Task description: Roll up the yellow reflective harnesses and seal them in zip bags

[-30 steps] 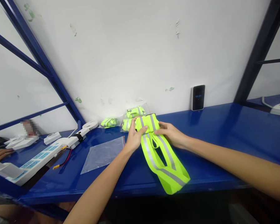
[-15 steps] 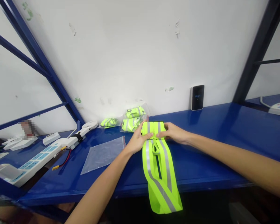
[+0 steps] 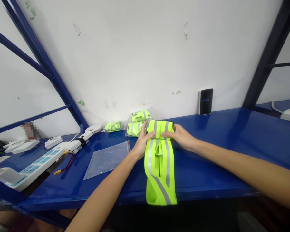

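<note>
A neon yellow belt [image 3: 159, 161] with silver reflective stripes is folded into a wide bundle at its top, while its lower loops hang toward the blue table's front edge. My left hand [image 3: 142, 141] grips the left side of the bundle, thumb on the front. On the right side, my right hand [image 3: 182, 137] holds it the same way, with its fingers mostly hidden behind. Left of my left hand, a flat clear zip bag [image 3: 107, 159] lies on the table [image 3: 207, 170]. Bagged yellow bundles [image 3: 135, 128] rest behind, against the wall.
Along the left side run a white power strip [image 3: 41, 164], a small white fan [image 3: 93, 129] and a cable with yellow connectors [image 3: 67, 166]. A black-faced device [image 3: 205, 101] stands upright at the back right. Blue frame posts rise on both sides.
Both hands have lifted the folded bundle slightly. The hanging loops have drawn up and swung left, so their lower end sits higher.
</note>
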`<state>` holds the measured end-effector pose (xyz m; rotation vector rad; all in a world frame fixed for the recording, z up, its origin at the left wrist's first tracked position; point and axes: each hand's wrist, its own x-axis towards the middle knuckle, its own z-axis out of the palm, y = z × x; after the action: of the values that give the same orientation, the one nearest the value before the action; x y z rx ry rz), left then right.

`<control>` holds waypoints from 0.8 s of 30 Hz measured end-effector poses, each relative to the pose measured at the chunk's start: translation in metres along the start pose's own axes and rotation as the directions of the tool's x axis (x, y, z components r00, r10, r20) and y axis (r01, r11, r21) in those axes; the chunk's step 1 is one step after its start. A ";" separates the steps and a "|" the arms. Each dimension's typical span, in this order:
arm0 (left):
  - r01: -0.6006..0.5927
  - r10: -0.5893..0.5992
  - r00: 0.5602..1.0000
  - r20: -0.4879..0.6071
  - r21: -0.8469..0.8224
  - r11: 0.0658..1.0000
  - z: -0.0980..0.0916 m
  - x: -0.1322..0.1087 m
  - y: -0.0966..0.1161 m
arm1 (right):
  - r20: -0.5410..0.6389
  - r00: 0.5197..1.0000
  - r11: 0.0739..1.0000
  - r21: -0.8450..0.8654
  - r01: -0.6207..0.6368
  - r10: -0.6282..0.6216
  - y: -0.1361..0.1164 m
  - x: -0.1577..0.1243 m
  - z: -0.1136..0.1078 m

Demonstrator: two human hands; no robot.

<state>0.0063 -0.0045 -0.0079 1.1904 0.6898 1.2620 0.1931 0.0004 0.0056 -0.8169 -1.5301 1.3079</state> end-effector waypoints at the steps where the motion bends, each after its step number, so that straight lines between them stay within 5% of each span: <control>1: 0.031 -0.032 0.999 -0.021 -0.035 0.999 -0.001 0.002 -0.001 | -0.032 0.999 1.000 0.018 0.007 -0.006 0.000 0.002 -0.002; 8: 0.078 -0.070 0.994 -0.085 0.096 0.992 -0.005 0.006 -0.003 | -0.171 0.982 0.996 0.025 0.087 -0.081 -0.003 0.008 -0.013; 16: 0.075 -0.103 0.990 0.096 0.263 0.962 0.000 -0.002 0.005 | -0.167 0.944 0.956 -0.125 0.265 -0.283 -0.008 0.000 -0.006; 24: 0.079 -0.118 0.988 0.098 0.335 0.939 0.000 -0.002 0.004 | -0.171 0.937 0.951 -0.095 0.293 -0.306 -0.009 0.000 -0.006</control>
<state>0.0044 -0.0065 -0.0044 1.4723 0.8870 1.0077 0.1996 0.0010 0.0140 -0.6933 -1.4891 0.9355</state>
